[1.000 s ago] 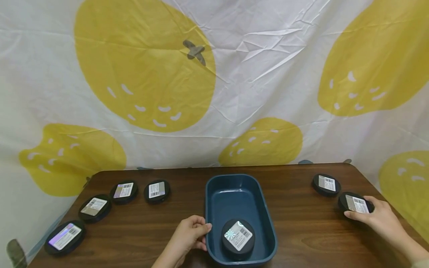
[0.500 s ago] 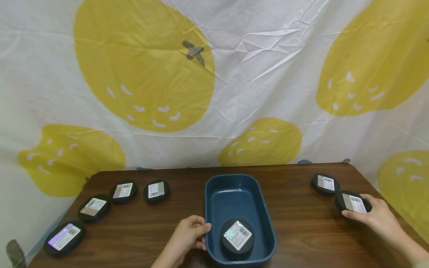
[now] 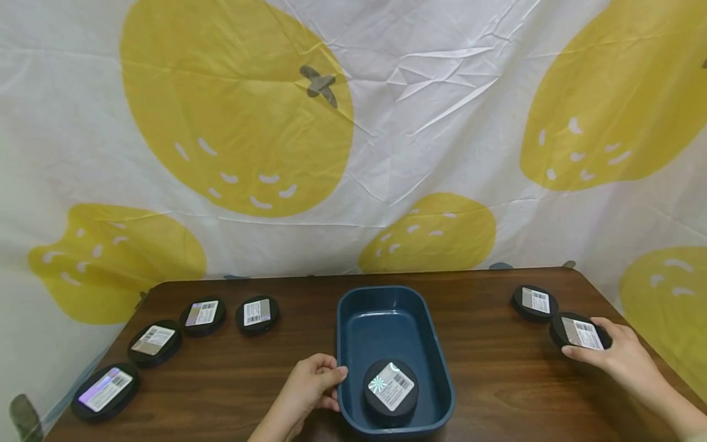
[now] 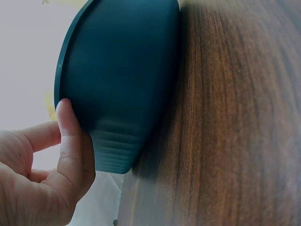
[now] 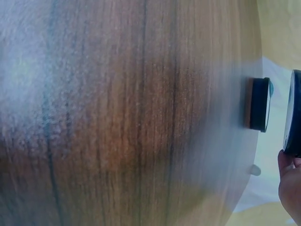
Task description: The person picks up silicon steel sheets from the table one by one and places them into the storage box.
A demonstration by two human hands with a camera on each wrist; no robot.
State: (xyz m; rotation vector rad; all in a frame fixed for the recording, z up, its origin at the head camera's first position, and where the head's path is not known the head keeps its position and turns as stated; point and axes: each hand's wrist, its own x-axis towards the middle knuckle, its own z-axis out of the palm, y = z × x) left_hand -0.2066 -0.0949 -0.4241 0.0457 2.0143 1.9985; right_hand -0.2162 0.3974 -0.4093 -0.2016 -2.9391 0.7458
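My left hand (image 3: 312, 390) pinches the left rim of a dark blue rectangular tray (image 3: 389, 331), thumb on the near side. In the left wrist view the same hand (image 4: 51, 179) grips the rim beside the tray's outer wall (image 4: 122, 70). Inside the tray's near end lies a black round container (image 3: 390, 396) with a barcode label. At the right, my right hand (image 3: 621, 350) holds another labelled black round container (image 3: 577, 331) by its edge. The right wrist view has this held container (image 5: 295, 113) raised off the table. Just behind it sits a similar container (image 3: 534, 303).
Several more black round containers stand at the left, among them one nearest the tray (image 3: 256, 315) and one at the front left (image 3: 105, 393). A fruit-patterned cloth (image 3: 431, 147) hangs behind the wooden table (image 3: 486, 380).
The right hand and its round container have shifted slightly left. The left hand keeps its grip on the tray, which has not visibly moved on the table.
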